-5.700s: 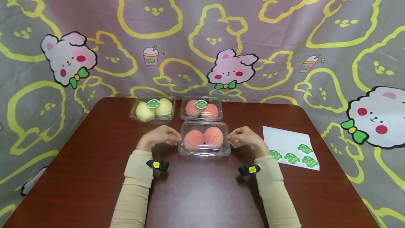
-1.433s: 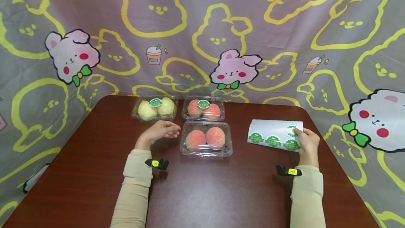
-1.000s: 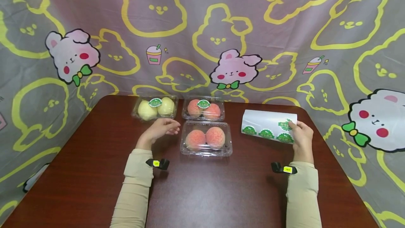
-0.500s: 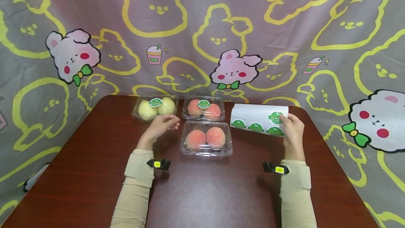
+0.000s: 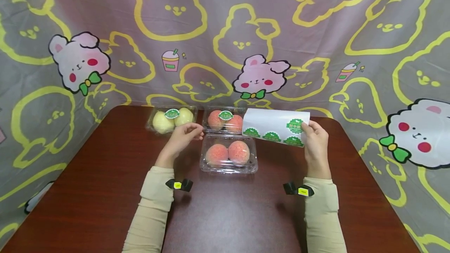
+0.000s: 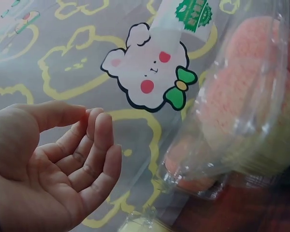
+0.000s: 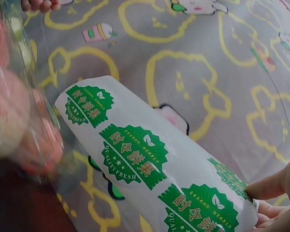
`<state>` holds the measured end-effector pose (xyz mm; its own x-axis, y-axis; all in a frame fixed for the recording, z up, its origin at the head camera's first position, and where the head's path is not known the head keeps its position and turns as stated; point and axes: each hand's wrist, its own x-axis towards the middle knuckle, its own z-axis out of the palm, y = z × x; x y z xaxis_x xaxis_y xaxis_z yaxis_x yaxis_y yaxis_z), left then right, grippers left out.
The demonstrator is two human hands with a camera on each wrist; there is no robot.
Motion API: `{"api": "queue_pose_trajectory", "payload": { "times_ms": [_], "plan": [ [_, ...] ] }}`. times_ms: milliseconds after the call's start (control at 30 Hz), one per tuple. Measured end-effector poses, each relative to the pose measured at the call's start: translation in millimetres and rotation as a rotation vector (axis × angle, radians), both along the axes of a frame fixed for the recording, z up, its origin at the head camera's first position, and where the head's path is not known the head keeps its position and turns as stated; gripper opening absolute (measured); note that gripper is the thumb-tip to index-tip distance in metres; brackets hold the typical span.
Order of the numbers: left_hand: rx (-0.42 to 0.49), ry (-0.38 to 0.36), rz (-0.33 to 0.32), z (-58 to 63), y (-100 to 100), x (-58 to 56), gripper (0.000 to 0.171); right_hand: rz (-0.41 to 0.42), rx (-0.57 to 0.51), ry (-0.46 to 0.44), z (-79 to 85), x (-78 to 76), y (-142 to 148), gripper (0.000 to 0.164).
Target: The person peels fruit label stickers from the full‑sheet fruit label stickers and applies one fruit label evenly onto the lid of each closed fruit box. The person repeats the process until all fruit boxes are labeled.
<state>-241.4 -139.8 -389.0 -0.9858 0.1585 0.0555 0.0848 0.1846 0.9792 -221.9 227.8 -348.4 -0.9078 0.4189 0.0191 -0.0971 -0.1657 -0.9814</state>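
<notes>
My right hand (image 5: 317, 143) pinches the right edge of a white sticker sheet (image 5: 268, 118) between thumb and fingers. The sheet is raised off the table and curves over; several green round stickers (image 7: 135, 157) show on it. My left hand (image 5: 183, 139) is in the air beside the front clear box, fingers loosely curled with nothing in them; in the left wrist view that hand (image 6: 67, 164) has its thumb tip near the index finger. The front clear plastic box (image 5: 228, 169) holds two peaches (image 5: 239, 152), and its lid bears no sticker.
Behind it stands another clear box of peaches (image 5: 215, 121) with a green sticker (image 5: 225, 115) on its lid. To its left, a clear box holds two pale yellow-green fruits (image 5: 163, 123), also labelled. A patterned cloth (image 5: 299, 30) hangs along the back edge of the brown table (image 5: 225, 214).
The right hand has left the front box, picked up the sticker sheet from the table's right side and carried it left and upward. The left hand has released the box and risen slightly.
</notes>
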Motion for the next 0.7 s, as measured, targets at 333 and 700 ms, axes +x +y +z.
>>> {"api": "queue_pose_trajectory", "payload": {
  "times_ms": [333, 700],
  "plan": [
    [0.064, 0.021, 0.014, 10.3, 6, 6.0, 0.033, 0.106, -0.033, 0.053, 4.8, 0.1, -25, 0.026],
    [0.108, 0.051, 0.003, 12.2, 13, 8.2, 0.030, 0.183, -0.046, 0.061, 5.4, 1.2, -42, 0.027]
  ]
}}
